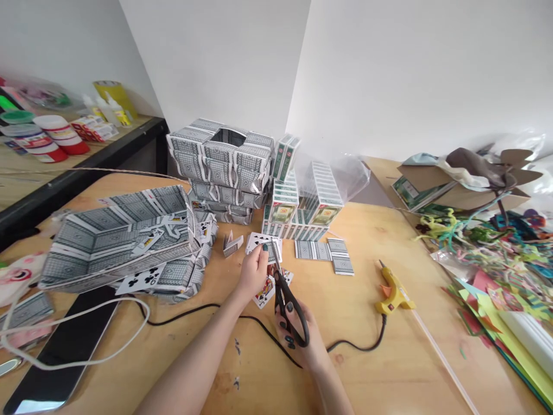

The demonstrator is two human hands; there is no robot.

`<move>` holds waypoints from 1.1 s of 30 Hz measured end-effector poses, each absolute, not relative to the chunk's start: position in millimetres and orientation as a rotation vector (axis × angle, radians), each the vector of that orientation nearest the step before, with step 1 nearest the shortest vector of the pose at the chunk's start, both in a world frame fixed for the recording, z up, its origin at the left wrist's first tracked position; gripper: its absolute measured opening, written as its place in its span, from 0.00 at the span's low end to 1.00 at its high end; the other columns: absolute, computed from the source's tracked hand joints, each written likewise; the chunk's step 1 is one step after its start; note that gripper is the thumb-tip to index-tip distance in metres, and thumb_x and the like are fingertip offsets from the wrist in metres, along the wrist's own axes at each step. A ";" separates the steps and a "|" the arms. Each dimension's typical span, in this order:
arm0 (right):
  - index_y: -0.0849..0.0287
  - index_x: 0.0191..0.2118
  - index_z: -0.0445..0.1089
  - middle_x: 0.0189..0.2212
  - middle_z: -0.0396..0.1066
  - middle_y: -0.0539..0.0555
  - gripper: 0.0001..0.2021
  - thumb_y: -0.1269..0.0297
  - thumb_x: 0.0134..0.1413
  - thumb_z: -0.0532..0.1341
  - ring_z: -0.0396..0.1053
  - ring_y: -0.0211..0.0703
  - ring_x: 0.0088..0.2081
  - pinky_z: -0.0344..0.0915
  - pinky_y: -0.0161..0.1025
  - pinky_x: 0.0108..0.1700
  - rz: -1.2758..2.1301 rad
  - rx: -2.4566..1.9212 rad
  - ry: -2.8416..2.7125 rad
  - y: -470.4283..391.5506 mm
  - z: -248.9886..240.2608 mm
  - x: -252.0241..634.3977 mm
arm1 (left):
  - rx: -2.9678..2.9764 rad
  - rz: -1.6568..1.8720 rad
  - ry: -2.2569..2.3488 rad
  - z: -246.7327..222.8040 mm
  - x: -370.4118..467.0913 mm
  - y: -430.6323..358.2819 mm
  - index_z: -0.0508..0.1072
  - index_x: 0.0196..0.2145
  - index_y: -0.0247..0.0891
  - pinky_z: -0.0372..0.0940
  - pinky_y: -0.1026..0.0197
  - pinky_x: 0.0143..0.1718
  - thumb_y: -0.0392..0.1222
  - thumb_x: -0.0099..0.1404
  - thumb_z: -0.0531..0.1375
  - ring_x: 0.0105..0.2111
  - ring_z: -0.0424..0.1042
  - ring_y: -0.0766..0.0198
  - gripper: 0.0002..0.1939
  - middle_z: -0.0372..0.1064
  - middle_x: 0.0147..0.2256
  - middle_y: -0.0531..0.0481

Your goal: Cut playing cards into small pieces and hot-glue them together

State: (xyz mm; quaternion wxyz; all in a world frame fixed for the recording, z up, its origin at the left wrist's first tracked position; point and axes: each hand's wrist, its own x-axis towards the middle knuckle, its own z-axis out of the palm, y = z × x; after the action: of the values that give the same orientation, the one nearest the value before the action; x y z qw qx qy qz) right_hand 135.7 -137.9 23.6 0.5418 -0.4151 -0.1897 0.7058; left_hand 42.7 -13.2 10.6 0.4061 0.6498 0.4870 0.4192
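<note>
Between its thumb and fingers, my left hand [254,270] pinches a patterned playing card [268,252] over the middle of the table. My right hand [298,331] grips black-handled scissors [283,291], whose blades point up and away at the right side of that card. Beneath lie loose face cards [264,295], and more spade cards [256,239] show just behind. A small folded card [233,245] stands to the left. To the right, several cards [313,250] lie back side up in a bent row.
Card-built boxes [220,158] and an open card tray [121,236] stand left. Boxed decks [280,210] are stacked behind my hands. A yellow glue gun [393,293] lies right, its black cord crossing the table. A black phone [64,346] is at left, craft scraps [488,242] far right.
</note>
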 end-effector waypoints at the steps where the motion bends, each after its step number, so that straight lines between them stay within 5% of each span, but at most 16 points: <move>1: 0.59 0.28 0.59 0.18 0.54 0.43 0.17 0.52 0.44 0.64 0.45 0.25 0.15 0.40 0.26 0.15 1.677 -0.983 -0.451 -138.1 23.0 135.8 | 1.633 1.052 1.229 11.1 42.7 -13.4 0.58 0.23 0.38 0.53 0.67 0.22 0.42 0.63 0.45 0.19 0.60 0.69 0.12 0.57 0.17 0.56; 33: 0.57 0.28 0.58 0.16 0.55 0.42 0.17 0.51 0.43 0.64 0.46 0.25 0.13 0.39 0.26 0.13 1.658 -1.009 -0.447 -137.6 23.1 133.9 | 1.465 1.082 1.121 8.9 43.8 -13.9 0.58 0.23 0.38 0.56 0.67 0.18 0.44 0.63 0.46 0.16 0.61 0.70 0.13 0.57 0.16 0.56</move>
State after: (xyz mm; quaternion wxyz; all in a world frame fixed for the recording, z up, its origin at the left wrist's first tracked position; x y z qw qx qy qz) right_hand 133.9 -137.6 23.1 0.5437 -0.4251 -0.1882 0.6988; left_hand 43.8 -13.9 8.9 0.4808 0.6006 0.4595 0.4438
